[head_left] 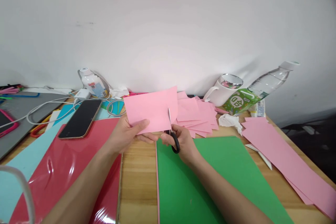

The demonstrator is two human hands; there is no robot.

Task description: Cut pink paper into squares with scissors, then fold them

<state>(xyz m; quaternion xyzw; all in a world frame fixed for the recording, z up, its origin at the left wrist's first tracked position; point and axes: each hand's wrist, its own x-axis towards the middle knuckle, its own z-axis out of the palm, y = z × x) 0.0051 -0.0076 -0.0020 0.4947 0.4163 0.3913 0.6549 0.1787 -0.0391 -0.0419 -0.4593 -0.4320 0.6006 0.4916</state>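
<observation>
My left hand [132,131] pinches the lower left part of a pink sheet of paper [148,108], thumb in front and fingers behind. In my right hand [182,140] is a pair of black-handled scissors [175,142], its blade pointing up across the sheet near its right end. A strip at the right edge of the sheet bends slightly away along the blade. Behind it lies a fanned pile of cut pink paper pieces [195,113]. Under my right forearm is a large green sheet [199,171].
Left: a phone [81,119] on a red plastic-wrapped pack [70,161], white cables, a white bottle [93,83]. Back right: a white mug [223,89], a green snack packet [240,100], a leaning water bottle [273,78] and crumpled tissue [231,122]. Long pink strips [286,161] lie right.
</observation>
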